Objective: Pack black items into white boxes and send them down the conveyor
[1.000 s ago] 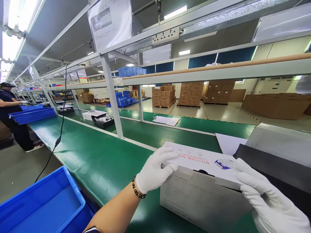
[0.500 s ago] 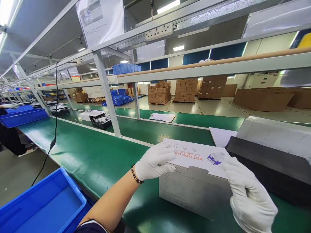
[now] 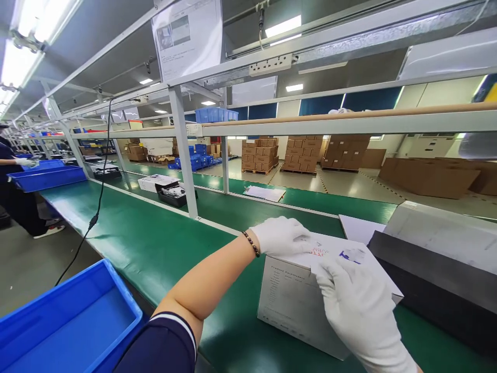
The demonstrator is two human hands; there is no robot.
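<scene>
White carton (image 3: 295, 295) is stood on the green tabletop (image 3: 155, 248), directly beneath both gloved hands. Left hand (image 3: 281, 237) fingers are flattened on the lid; right hand (image 3: 349, 300) fingers are curled over its near edge.

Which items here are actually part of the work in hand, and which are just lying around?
In hand:
white carton
left hand, flat on its lid
right hand, at the lid's front edge

Lying about:
blue bin
black tray
loose papers
hanging cable
</scene>
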